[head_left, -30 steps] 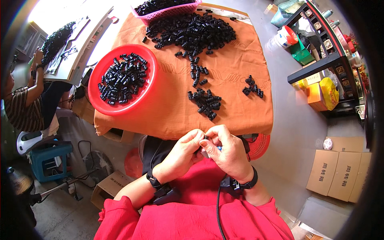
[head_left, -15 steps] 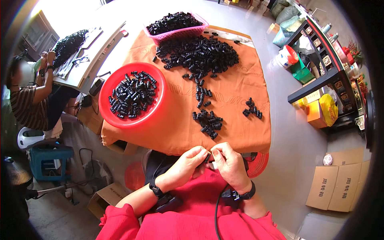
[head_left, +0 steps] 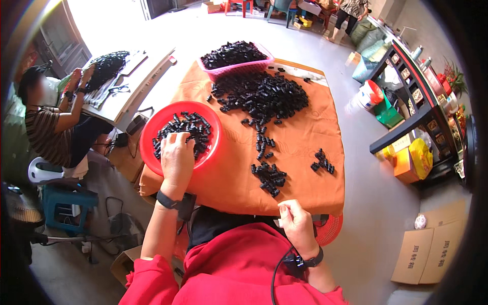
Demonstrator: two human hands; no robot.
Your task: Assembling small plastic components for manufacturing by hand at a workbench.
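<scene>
My left hand (head_left: 177,155) reaches over the red plastic basin (head_left: 146,145), its fingers bent down at the small black cylindrical parts (head_left: 195,124) inside. The fingertips are hidden, so whether they hold a part cannot be told. My right hand (head_left: 296,223) is closed in a pinch just off the front edge of the orange-covered table (head_left: 229,190). A small white piece (head_left: 280,222) shows under its fingers, too small to name. On the cloth beyond it lies a little group of black parts (head_left: 269,179), and a smaller group (head_left: 323,161) lies to the right.
A big heap of black parts (head_left: 264,96) spreads before a full pink basket (head_left: 236,69) at the back. At the left a person (head_left: 51,122) works at a white table (head_left: 137,86). A dark shelf unit (head_left: 406,127) and cardboard boxes (head_left: 427,254) stand at right.
My left hand has parted from my right and moved forward and left to the basin. The black part between the hands is out of sight. My right hand stays near, still pinching; the view has shifted.
</scene>
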